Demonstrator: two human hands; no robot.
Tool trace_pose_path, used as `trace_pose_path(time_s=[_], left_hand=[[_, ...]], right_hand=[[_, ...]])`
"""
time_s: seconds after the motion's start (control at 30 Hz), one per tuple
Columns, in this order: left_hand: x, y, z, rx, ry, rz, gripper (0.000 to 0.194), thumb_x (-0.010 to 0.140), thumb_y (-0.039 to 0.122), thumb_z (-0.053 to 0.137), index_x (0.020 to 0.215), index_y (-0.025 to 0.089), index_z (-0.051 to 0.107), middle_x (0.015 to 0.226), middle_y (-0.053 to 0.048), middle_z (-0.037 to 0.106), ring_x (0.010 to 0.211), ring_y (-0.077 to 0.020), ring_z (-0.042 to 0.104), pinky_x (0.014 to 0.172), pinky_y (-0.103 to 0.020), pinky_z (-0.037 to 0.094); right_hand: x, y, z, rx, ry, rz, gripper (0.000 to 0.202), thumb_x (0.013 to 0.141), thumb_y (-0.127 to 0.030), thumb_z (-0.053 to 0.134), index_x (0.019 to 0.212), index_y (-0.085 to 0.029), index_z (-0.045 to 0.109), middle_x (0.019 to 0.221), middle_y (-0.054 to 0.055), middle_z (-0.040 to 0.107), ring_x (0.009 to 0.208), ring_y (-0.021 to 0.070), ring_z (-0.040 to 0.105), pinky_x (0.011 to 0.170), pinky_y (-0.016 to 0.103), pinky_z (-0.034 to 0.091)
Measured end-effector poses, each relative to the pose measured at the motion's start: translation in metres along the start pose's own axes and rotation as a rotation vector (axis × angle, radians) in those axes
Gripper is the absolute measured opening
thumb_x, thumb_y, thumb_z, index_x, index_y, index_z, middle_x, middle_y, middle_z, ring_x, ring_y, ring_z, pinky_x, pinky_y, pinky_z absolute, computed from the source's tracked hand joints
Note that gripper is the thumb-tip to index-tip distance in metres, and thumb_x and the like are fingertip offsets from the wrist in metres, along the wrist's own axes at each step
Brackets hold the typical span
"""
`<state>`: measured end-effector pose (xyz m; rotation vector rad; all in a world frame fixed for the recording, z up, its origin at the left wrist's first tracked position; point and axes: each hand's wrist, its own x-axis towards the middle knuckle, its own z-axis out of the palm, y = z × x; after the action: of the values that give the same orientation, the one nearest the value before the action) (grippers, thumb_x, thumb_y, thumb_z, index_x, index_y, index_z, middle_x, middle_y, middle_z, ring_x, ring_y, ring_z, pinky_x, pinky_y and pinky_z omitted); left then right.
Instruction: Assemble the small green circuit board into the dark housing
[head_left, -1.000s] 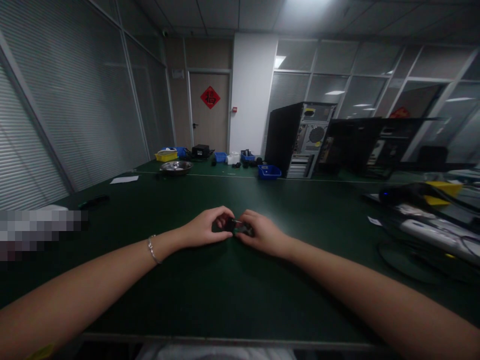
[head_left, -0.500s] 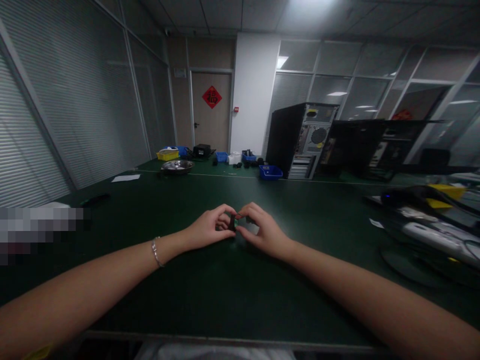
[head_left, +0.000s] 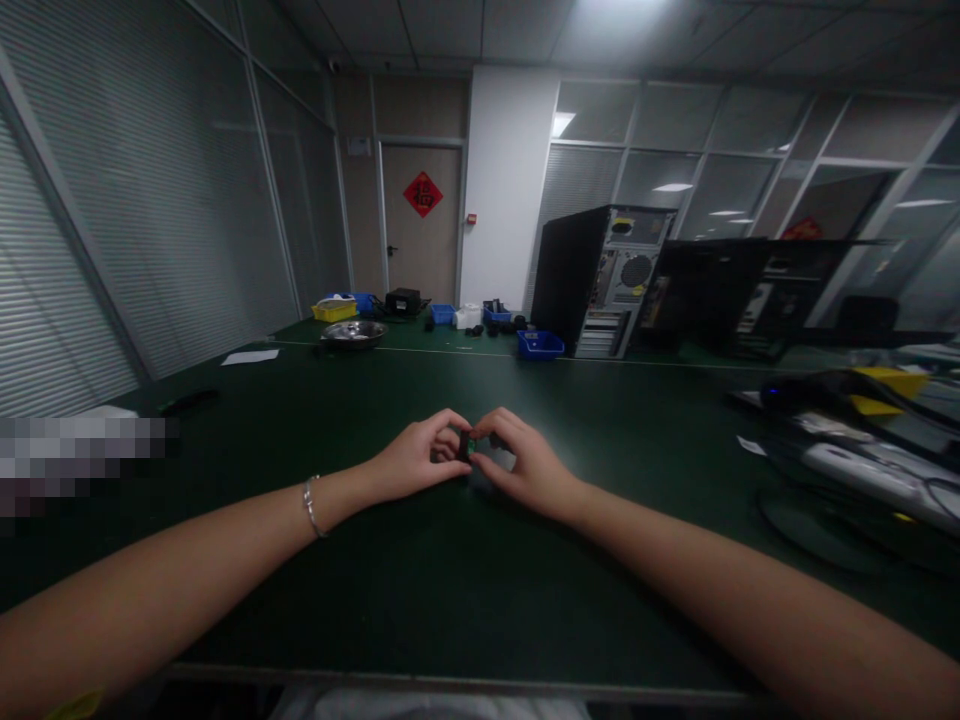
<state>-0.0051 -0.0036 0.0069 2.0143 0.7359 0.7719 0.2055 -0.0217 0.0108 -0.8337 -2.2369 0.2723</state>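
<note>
A small dark piece (head_left: 464, 446) is pinched between the thumb and fingers of my left hand (head_left: 411, 458), low over the green table. Against its right side shows a small green part (head_left: 472, 447), perhaps a bit of circuit board, too small to make out well. My right hand (head_left: 534, 468) closes thumb and fingertips on that green side. The two hands face each other, fingertips almost meeting around the piece. The right fingers partly hide how the green part and the dark piece join.
The green table (head_left: 375, 590) spreads around my hands. At the back are a metal bowl (head_left: 352, 334), a blue bin (head_left: 540, 345) and a computer tower (head_left: 577, 280). A white device (head_left: 862, 472) with cables lies at right; a white sheet (head_left: 250, 357) at left.
Both hands stay in place around the small piece. The piece seems turned slightly, with a little more of its dark face showing.
</note>
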Motion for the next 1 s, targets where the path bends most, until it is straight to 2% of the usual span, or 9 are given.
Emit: trace_pose_path(time_s=[0.13, 0.33, 0.5, 0.7, 0.87, 1.0], left_hand=[[-0.0003, -0.0015, 0.0006, -0.033, -0.014, 0.013, 0.039, 0.078, 0.021, 0.069, 0.111, 0.017, 0.048, 0.087, -0.002, 0.062, 0.084, -0.017, 0.064, 0.076, -0.031, 0.05], [0.0007, 0.0018, 0.0031, -0.114, 0.013, -0.005, 0.024, 0.087, 0.028, 0.057, 0.107, 0.016, 0.048, 0.083, -0.002, 0.063, 0.079, -0.0156, 0.064, 0.072, -0.028, 0.05], [0.0031, 0.0037, 0.0063, -0.099, 0.074, -0.027, 0.021, 0.084, 0.024, 0.059, 0.1, 0.016, 0.049, 0.08, -0.002, 0.063, 0.075, -0.0153, 0.065, 0.068, -0.027, 0.05], [0.0043, 0.004, 0.0078, -0.102, 0.115, -0.012, 0.02, 0.081, 0.022, 0.062, 0.096, 0.016, 0.051, 0.084, -0.002, 0.064, 0.078, -0.015, 0.065, 0.069, -0.026, 0.051], [0.0055, 0.004, 0.0062, -0.155, 0.13, 0.013, 0.021, 0.08, 0.019, 0.061, 0.097, 0.017, 0.049, 0.087, -0.003, 0.064, 0.078, -0.0154, 0.066, 0.071, -0.029, 0.052], [0.007, -0.0002, 0.0028, -0.211, 0.135, -0.029, 0.022, 0.083, 0.022, 0.06, 0.1, 0.016, 0.048, 0.082, -0.003, 0.064, 0.075, -0.0157, 0.066, 0.072, -0.032, 0.053]], right_hand=[[0.0001, 0.0003, 0.0012, -0.005, 0.004, -0.006, 0.02, 0.081, -0.018, 0.061, 0.101, -0.02, 0.056, 0.095, 0.005, 0.056, 0.087, 0.0174, 0.054, 0.074, 0.028, 0.043], [-0.0003, -0.0028, 0.0012, -0.01, -0.003, -0.025, 0.019, 0.084, -0.02, 0.059, 0.103, -0.02, 0.055, 0.097, 0.005, 0.056, 0.087, 0.0173, 0.054, 0.074, 0.028, 0.043], [0.0009, -0.0062, 0.0029, -0.03, -0.015, -0.026, 0.021, 0.084, -0.02, 0.059, 0.105, -0.02, 0.055, 0.098, 0.006, 0.056, 0.088, 0.0176, 0.053, 0.073, 0.028, 0.044], [0.0012, -0.0084, 0.0014, -0.047, -0.025, -0.004, 0.019, 0.086, -0.021, 0.058, 0.104, -0.02, 0.056, 0.099, 0.006, 0.056, 0.087, 0.0175, 0.054, 0.073, 0.028, 0.044], [0.0003, -0.0071, -0.0005, -0.016, -0.033, -0.004, 0.028, 0.086, -0.022, 0.059, 0.113, -0.022, 0.053, 0.101, 0.006, 0.056, 0.088, 0.0179, 0.054, 0.073, 0.029, 0.045], [-0.0009, -0.0043, -0.0011, 0.018, -0.008, 0.023, 0.03, 0.087, -0.026, 0.059, 0.115, -0.021, 0.051, 0.101, 0.006, 0.056, 0.089, 0.018, 0.054, 0.076, 0.03, 0.045]])
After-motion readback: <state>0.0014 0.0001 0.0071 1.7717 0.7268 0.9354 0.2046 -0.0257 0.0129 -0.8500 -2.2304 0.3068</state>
